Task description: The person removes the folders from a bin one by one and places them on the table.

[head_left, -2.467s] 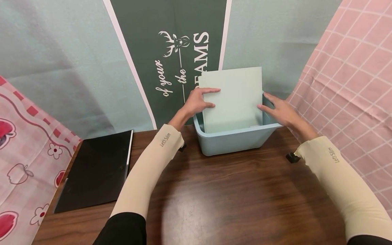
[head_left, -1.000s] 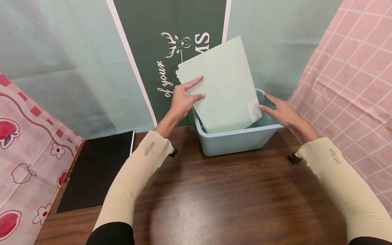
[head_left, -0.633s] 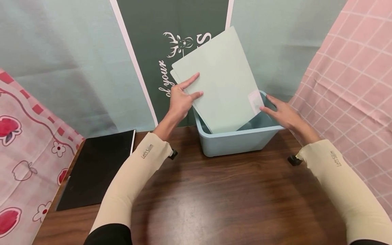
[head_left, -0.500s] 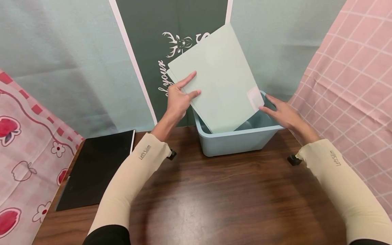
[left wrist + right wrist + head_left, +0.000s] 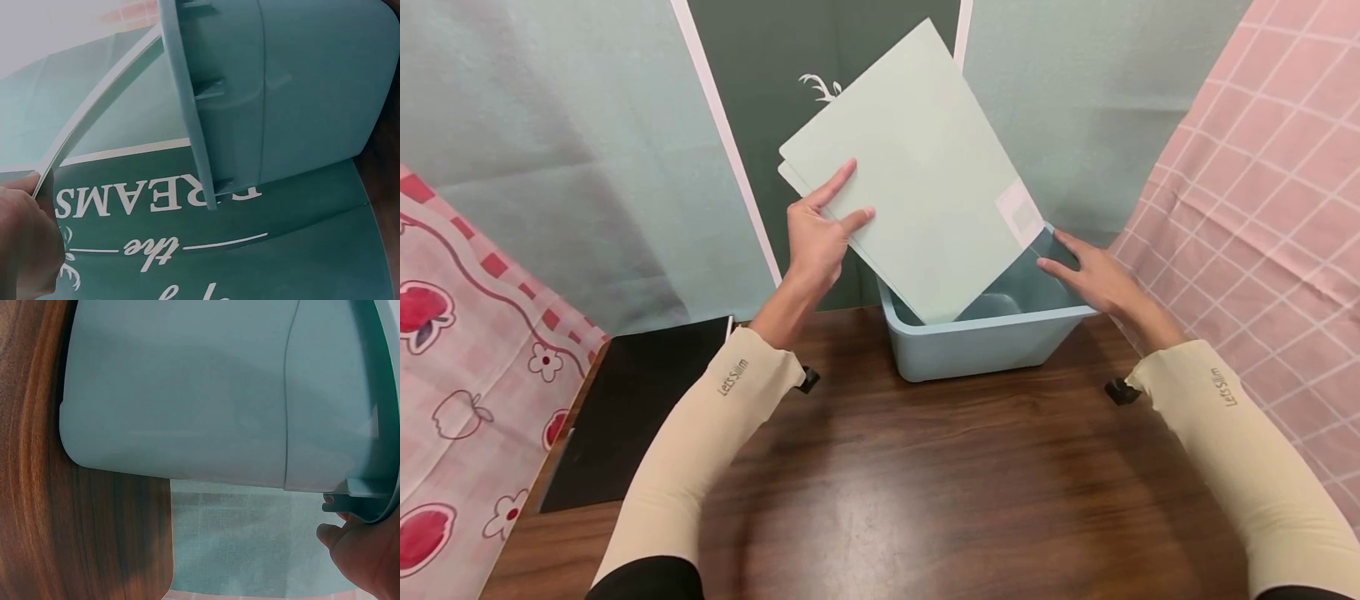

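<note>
My left hand (image 5: pixel 816 242) pinches the left edge of a pale green folder (image 5: pixel 917 175), thumb across its front. The folder tilts well over to the left, with a small whitish label (image 5: pixel 1020 214) near its right corner. Its lowest corner is still inside a light blue plastic bin (image 5: pixel 985 346), behind the front rim. In the left wrist view the folder (image 5: pixel 94 109) appears edge-on, running from the fingers to the bin rim. My right hand (image 5: pixel 1097 275) grips the bin's right rim; in the right wrist view its fingers (image 5: pixel 331 534) curl under that rim.
A black folder or clipboard with a white edge strip (image 5: pixel 647 408) lies at the left of the brown wooden table (image 5: pixel 925 483), partly covered by my left sleeve. Behind the bin hangs a grey-green printed cloth (image 5: pixel 1052 100); a pink checked cloth (image 5: pixel 1262 192) hangs at the right.
My left hand has moved left and up with the folder, which has gone from nearly upright deep in the bin to raised and tilted left. The right hand stays on the rim.
</note>
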Motion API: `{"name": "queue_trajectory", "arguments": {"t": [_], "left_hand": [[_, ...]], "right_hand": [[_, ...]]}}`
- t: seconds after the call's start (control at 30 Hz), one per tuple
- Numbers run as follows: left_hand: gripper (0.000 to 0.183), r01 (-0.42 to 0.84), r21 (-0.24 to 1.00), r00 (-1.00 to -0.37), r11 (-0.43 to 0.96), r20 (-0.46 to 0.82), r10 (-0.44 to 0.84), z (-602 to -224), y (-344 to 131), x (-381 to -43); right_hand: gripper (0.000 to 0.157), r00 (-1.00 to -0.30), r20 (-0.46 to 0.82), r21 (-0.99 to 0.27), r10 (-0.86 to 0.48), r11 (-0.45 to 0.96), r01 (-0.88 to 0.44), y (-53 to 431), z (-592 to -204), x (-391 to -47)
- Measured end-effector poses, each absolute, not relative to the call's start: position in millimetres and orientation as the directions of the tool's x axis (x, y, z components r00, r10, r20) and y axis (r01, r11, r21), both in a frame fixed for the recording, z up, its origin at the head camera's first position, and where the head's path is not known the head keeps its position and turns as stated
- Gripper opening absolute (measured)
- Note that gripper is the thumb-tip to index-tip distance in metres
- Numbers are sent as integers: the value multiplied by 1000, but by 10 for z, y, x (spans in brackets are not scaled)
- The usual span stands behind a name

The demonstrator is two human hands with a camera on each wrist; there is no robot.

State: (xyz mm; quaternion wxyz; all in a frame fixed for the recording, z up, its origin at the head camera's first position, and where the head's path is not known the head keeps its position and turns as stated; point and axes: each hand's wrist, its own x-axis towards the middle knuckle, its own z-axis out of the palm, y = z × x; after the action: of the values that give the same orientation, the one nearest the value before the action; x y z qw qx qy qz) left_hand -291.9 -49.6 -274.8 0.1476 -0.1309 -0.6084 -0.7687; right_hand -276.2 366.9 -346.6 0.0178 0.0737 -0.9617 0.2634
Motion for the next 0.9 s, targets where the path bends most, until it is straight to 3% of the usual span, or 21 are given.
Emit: {"name": "queue_trajectory", "arguments": {"t": [0.4,0.9], "left_hand": [[67,435,855,-900,-281,415,-131,-2590,-689,-2828],[71,402,803,-916,-440,353,-193,-2242,-1029,-2622]], "right_hand": [[87,-985,108,-506,-137,845,-173,3690,-3470,-2763],[87,-987,94,-492,-133,855,-162,3730,-3483,-2734]]}}
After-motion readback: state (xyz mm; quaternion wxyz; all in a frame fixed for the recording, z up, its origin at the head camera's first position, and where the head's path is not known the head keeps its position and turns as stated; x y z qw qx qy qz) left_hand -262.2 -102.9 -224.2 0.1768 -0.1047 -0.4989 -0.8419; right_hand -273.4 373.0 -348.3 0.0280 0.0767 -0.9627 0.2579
